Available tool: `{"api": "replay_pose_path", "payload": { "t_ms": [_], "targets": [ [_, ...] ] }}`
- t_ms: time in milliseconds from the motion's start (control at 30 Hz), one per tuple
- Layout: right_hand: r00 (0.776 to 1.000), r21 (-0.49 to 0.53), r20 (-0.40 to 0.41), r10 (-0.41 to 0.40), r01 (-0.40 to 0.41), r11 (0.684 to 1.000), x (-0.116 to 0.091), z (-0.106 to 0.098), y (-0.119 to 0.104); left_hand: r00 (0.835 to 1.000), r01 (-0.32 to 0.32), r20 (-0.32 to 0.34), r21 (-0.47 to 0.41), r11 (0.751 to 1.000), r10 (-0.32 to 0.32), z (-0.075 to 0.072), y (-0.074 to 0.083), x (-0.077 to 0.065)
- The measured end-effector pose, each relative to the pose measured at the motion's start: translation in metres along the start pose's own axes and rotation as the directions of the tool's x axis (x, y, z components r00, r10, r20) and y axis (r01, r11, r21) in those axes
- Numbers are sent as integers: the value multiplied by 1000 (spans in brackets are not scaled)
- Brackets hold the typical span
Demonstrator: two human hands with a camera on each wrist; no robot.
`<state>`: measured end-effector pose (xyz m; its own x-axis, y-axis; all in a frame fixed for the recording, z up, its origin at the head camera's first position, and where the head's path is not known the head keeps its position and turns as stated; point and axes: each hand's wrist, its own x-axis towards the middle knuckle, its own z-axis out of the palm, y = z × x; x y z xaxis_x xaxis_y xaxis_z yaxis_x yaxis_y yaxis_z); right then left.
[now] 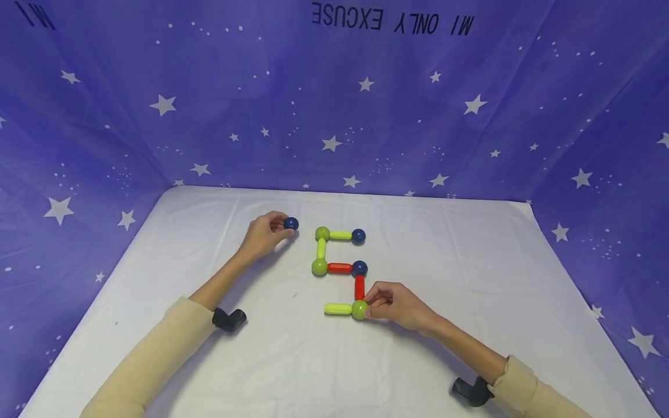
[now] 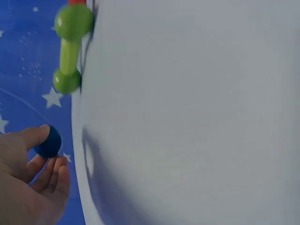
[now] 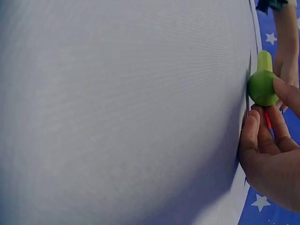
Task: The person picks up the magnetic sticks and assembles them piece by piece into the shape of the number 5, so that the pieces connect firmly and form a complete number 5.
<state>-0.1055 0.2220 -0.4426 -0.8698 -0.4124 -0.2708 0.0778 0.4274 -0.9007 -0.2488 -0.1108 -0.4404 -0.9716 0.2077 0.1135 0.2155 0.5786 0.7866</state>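
Note:
My left hand (image 1: 265,235) pinches a loose blue ball (image 1: 291,223) between thumb and fingers, left of a shape built of balls and rods. In the left wrist view that blue ball (image 2: 48,141) is partly covered by the thumb. My right hand (image 1: 399,305) grips the green ball (image 1: 359,310) at the shape's lower right corner. From this ball a yellow-green rod (image 1: 338,309) points left and a red rod (image 1: 359,287) runs up to a blue ball (image 1: 359,268). Another red rod (image 1: 340,267) leads left to a green ball (image 1: 319,267).
Higher up, a yellow-green rod (image 1: 321,249) joins a green ball (image 1: 322,233), and another yellow-green rod (image 1: 341,235) ends at a blue ball (image 1: 358,236). A white cloth (image 1: 251,371) covers the table. Purple star-printed fabric (image 1: 292,116) stands behind and at both sides.

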Motion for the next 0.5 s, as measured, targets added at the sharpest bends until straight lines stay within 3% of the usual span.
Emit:
{"api": "replay_pose_path", "payload": {
  "t_ms": [267,500],
  "targets": [
    [1000,3,1,2,-2,1000,1,1,0,988,-30,148,-31,999,35,-3,10,-53],
    [1000,1,0,-7,7,1000,0,1,0,952,-80,290,-88,993,103,13,18,-90]
  ]
}}
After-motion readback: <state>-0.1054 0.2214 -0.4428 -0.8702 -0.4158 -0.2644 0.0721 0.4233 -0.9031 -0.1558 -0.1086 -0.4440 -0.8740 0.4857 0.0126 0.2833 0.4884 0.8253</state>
